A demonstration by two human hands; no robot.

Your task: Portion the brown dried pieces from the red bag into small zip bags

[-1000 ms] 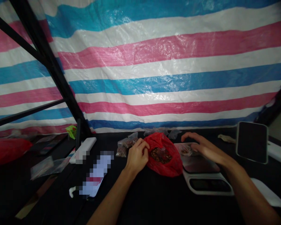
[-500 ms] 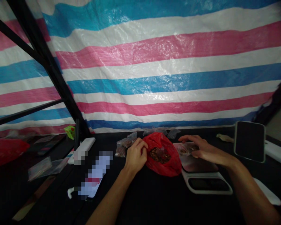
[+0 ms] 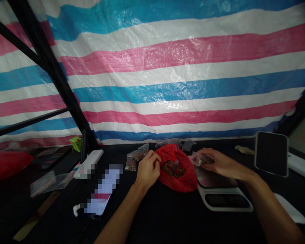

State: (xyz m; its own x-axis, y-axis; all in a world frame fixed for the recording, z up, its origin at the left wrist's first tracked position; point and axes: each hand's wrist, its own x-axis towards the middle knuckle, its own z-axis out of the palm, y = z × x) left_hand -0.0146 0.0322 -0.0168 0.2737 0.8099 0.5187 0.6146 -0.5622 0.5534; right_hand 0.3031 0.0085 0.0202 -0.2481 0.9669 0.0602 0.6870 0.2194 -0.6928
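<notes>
A red plastic bag (image 3: 185, 181) stands open on the black table, with small brown pieces (image 3: 174, 168) inside it. My left hand (image 3: 148, 167) is closed on the bag's left rim. To the right, a kitchen scale (image 3: 226, 200) has a white body and a shiny plate. Above that plate my right hand (image 3: 216, 161) grips a small clear plastic bag (image 3: 202, 159) with dark contents. Filled clear bags (image 3: 134, 157) lie just left of my left hand.
Clear plastic bags (image 3: 189, 145) lie behind the red bag. On the left are a phone (image 3: 104, 189), a white box-like object (image 3: 91, 161), flat clear bags (image 3: 49, 183) and another red bag (image 3: 8, 164). A dark-screened device (image 3: 271, 154) stands at right. Striped sheeting (image 3: 167, 81) hangs behind.
My right hand has closed around the small clear bag on the scale and lifted it slightly. My left hand stays on the red bag's rim.
</notes>
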